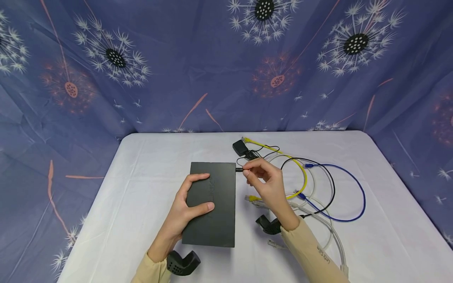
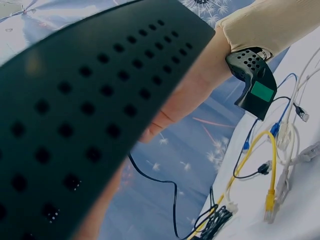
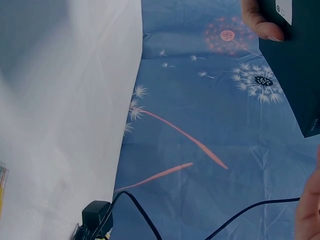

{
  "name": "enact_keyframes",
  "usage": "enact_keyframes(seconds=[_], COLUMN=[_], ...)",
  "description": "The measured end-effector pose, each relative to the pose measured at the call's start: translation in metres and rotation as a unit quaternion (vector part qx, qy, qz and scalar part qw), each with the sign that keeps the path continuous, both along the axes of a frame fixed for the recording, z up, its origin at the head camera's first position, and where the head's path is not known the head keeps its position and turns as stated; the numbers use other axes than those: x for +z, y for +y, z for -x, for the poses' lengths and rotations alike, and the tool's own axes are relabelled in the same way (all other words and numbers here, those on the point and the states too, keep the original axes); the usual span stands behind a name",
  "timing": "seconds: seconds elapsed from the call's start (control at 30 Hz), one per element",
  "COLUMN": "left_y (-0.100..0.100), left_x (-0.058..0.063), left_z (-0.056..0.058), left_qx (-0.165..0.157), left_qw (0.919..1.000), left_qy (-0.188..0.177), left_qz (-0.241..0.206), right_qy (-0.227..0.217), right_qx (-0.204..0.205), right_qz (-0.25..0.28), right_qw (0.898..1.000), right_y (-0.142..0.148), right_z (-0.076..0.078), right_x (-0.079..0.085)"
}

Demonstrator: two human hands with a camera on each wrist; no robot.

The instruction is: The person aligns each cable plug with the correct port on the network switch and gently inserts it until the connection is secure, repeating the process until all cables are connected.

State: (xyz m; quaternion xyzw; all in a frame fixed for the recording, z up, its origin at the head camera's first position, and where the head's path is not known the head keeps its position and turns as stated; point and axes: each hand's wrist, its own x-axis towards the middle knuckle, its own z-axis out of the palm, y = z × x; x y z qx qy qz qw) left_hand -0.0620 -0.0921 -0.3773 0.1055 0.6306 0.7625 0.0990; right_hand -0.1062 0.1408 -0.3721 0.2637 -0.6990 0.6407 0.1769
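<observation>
A flat dark grey network switch [image 1: 219, 212] is held up above the table by my left hand [image 1: 184, 210], its thumb and a finger lying over the face with embossed lettering. Rows of vent holes on the switch [image 2: 100, 95] fill much of the left wrist view. At the right edge of the switch, near its far corner, my right hand [image 1: 269, 182] pinches a black power plug [image 1: 239, 169]. The plug's tip meets that edge; how deep it sits cannot be seen. A thin black cord [image 3: 260, 203] trails from the right hand to the black power adapter [image 1: 240, 147].
Right of the switch lie a yellow network cable [image 1: 303, 173], a blue one [image 1: 363, 196], a black one [image 1: 333, 188] and grey ones [image 1: 336, 232], overlapping in loops. White cloth covers the table [image 1: 148, 188]; a patterned blue curtain [image 1: 177, 70] hangs behind.
</observation>
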Motion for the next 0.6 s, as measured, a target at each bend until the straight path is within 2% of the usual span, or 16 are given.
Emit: enact_keyframes(seconds=[0.6], left_y=[0.0], left_x=[-0.002], left_z=[-0.001], left_qx=[0.012], left_qw=[0.9999], left_qy=[-0.008], left_qz=[-0.001], right_qy=[-0.03], right_qx=[-0.001], right_qz=[-0.007], right_qw=[1.0], right_y=[0.014], right_z=[-0.003], right_x=[0.001])
